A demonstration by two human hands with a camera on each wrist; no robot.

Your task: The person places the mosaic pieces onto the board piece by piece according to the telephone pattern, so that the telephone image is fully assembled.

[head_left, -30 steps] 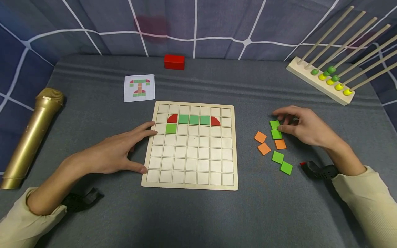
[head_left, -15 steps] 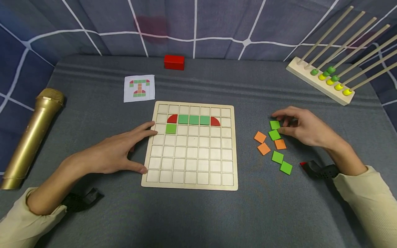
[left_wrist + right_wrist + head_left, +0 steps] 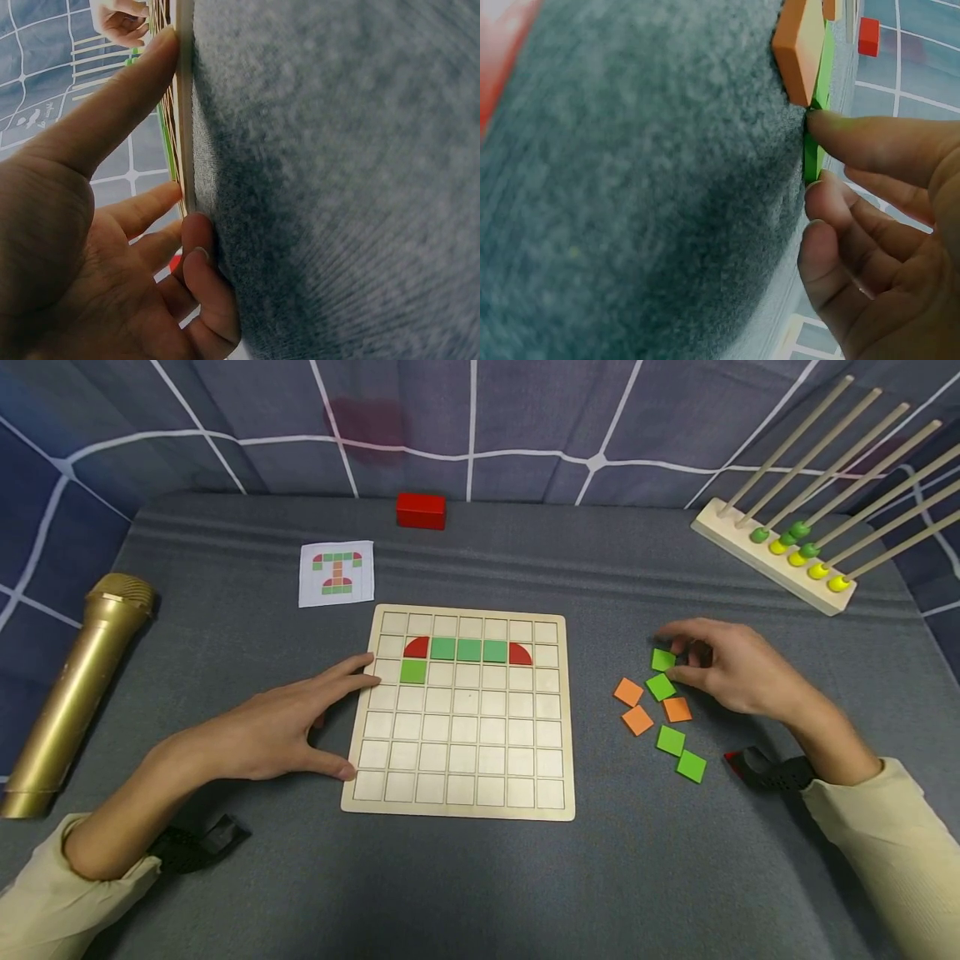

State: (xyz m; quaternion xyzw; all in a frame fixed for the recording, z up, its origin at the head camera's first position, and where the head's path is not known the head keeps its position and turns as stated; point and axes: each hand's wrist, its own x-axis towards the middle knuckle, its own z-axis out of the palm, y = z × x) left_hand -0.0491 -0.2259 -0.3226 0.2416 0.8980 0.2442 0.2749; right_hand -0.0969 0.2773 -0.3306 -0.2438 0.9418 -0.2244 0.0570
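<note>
A square wooden grid board (image 3: 465,718) lies on the grey cloth, with red quarter-circle tiles (image 3: 520,653) and several green tiles (image 3: 468,650) in its upper cells. My left hand (image 3: 262,727) rests along the board's left edge, thumb and fingers spread; in the left wrist view the fingertips (image 3: 169,45) touch the rim. Right of the board, my right hand (image 3: 738,668) pinches a light green tile (image 3: 663,660) between thumb and fingers, low on the cloth. Close by lie another light green tile (image 3: 661,687) and an orange tile (image 3: 677,709).
More orange tiles (image 3: 628,692) and light green tiles (image 3: 671,741) lie loose nearby. A printed pattern card (image 3: 337,574) and a red block (image 3: 421,511) sit behind the board. A gold microphone (image 3: 75,693) lies at the left; a peg rack with beads (image 3: 780,560) stands back right.
My right hand has shifted slightly left with the green tile at its fingertips. The light green tile beside it has turned and slid a little left. My left hand stays put.
</note>
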